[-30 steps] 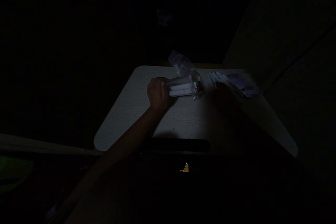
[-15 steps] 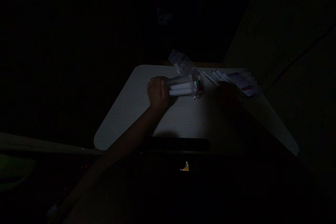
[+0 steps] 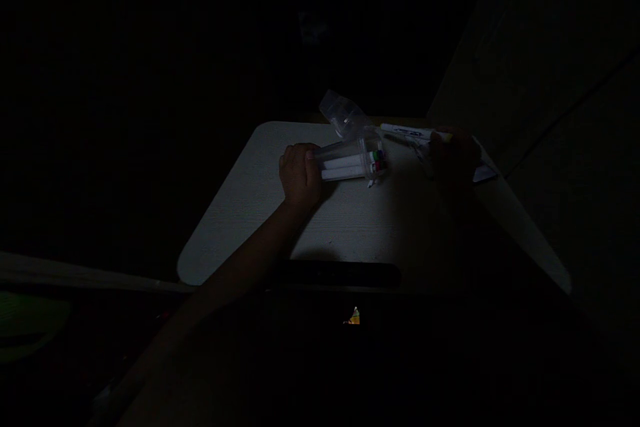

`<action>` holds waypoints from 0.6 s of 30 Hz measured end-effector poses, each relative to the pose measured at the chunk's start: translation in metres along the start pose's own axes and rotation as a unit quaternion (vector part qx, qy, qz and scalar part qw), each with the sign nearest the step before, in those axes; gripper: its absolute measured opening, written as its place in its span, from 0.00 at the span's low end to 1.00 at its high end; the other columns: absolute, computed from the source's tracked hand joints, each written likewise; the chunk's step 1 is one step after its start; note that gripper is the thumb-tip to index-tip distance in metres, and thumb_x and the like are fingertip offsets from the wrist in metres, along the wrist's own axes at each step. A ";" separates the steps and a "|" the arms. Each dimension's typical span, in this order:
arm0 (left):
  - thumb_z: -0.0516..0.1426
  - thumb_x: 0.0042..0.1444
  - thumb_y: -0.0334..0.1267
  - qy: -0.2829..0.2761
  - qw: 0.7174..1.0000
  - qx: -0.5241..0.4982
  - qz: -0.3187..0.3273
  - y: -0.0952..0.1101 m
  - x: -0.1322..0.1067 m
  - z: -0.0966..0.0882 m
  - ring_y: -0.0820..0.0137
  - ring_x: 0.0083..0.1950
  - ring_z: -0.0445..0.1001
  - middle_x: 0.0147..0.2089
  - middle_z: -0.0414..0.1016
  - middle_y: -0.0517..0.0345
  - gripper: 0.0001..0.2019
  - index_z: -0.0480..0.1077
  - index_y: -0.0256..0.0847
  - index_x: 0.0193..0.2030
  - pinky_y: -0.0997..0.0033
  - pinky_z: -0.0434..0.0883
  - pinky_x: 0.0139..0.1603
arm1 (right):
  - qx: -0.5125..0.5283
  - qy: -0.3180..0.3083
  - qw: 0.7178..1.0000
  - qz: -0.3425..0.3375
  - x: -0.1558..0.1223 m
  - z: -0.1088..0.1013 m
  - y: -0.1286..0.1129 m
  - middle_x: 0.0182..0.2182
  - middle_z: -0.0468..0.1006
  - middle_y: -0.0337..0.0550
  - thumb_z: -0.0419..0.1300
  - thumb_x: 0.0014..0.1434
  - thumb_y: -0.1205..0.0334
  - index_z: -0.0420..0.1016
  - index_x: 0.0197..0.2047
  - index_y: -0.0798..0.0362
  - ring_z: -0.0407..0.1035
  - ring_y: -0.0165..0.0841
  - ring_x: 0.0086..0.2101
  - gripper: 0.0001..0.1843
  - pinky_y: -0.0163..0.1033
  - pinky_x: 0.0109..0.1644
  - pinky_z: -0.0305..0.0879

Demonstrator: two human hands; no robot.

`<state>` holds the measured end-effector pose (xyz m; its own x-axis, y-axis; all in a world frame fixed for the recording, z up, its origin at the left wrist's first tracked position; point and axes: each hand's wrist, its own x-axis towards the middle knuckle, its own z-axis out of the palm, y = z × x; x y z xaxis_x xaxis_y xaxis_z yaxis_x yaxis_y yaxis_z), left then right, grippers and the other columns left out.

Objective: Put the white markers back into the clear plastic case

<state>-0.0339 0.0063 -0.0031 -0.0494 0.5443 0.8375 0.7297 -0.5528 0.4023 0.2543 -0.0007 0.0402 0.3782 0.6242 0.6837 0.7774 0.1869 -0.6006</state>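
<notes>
- The left hand is wrapped around the closed end of a clear plastic case, fingers curled over the top and clamped on it; the left forearm runs down and to the left from the wrist, off the near edge of the table.
- The clear plastic case lies on its side on the table, its open end turned away from the left hand. White markers lie inside it, their coloured caps showing at the open end.
- A clear lid or flap rises behind the case's open end, tilted up and away.
- The right hand is on the far side of the case's open end, dim in shadow. It is closed on one end of a single white marker, which lies nearly level and points toward the case, its free tip just beside the clear flap.
- A pale sheet shows just past the right hand, farther from the case.
</notes>
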 end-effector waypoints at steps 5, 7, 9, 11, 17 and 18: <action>0.32 0.70 0.58 -0.009 1.000 -0.012 -0.010 0.000 0.000 0.000 0.58 0.44 0.71 0.40 0.75 0.45 0.33 0.72 0.41 0.41 0.55 0.64 0.48 | 0.120 0.057 0.991 -0.037 0.006 -0.010 -0.010 0.39 0.79 0.47 0.57 0.62 0.49 0.76 0.46 0.58 0.75 0.33 0.37 0.21 0.44 0.46 0.74; 0.32 0.71 0.57 -0.007 1.000 -0.012 -0.009 0.001 0.000 -0.001 0.58 0.44 0.71 0.40 0.75 0.45 0.33 0.72 0.41 0.42 0.55 0.64 0.48 | 0.135 0.091 0.984 -0.072 0.008 -0.016 -0.017 0.39 0.78 0.46 0.55 0.63 0.44 0.75 0.47 0.58 0.75 0.33 0.38 0.25 0.45 0.47 0.74; 0.31 0.71 0.57 -0.002 1.000 -0.010 -0.008 0.001 0.000 0.000 0.58 0.44 0.71 0.40 0.75 0.46 0.33 0.72 0.41 0.42 0.55 0.64 0.48 | 0.131 0.108 0.980 -0.100 0.009 -0.022 -0.024 0.41 0.77 0.45 0.53 0.65 0.41 0.74 0.47 0.56 0.75 0.33 0.40 0.26 0.47 0.49 0.74; 0.31 0.71 0.57 -0.001 1.000 -0.007 -0.008 0.002 0.000 0.000 0.58 0.44 0.71 0.40 0.75 0.46 0.33 0.72 0.41 0.41 0.56 0.64 0.48 | 0.132 0.119 0.978 -0.112 0.008 -0.029 -0.033 0.41 0.75 0.44 0.52 0.66 0.40 0.74 0.49 0.55 0.75 0.33 0.41 0.26 0.49 0.50 0.74; 0.30 0.70 0.59 -0.011 1.000 0.002 -0.023 0.002 0.000 -0.001 0.58 0.44 0.72 0.40 0.75 0.46 0.35 0.72 0.42 0.41 0.56 0.64 0.48 | 0.175 0.181 0.953 -0.167 0.002 -0.048 -0.058 0.42 0.75 0.41 0.56 0.67 0.41 0.76 0.46 0.48 0.75 0.33 0.43 0.20 0.44 0.49 0.74; 0.30 0.70 0.59 -0.013 1.000 0.002 -0.023 0.001 0.000 -0.001 0.58 0.44 0.72 0.40 0.75 0.46 0.34 0.72 0.42 0.41 0.56 0.64 0.48 | 0.187 0.178 0.951 -0.169 0.001 -0.050 -0.061 0.41 0.75 0.39 0.57 0.67 0.42 0.76 0.46 0.47 0.75 0.31 0.40 0.18 0.42 0.45 0.75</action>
<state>-0.0336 0.0050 -0.0018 -0.0662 0.5854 0.8081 0.7296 -0.5240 0.4394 0.2320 -0.0497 0.0983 0.3360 0.1972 0.9210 0.6763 0.6301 -0.3816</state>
